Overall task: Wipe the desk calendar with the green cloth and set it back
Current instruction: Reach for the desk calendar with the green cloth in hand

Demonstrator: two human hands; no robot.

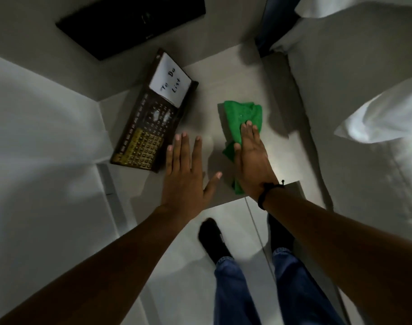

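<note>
The desk calendar (151,118), a dark brown board with a yellow date grid and a white "To Do List" note, stands at the left of the small pale table (223,73), against the wall. My left hand (186,174) is flat with fingers spread, just right of the calendar's near end, holding nothing. The green cloth (243,113) lies crumpled on the table's right half. My right hand (251,156) rests flat on top of the cloth, fingers straight and not curled around it. A black band circles that wrist.
A bed with white sheets and pillows (364,113) runs along the table's right side. A black screen (130,22) hangs on the wall beyond the table. My legs in jeans and black socks (214,240) stand on the pale floor below the table's near edge.
</note>
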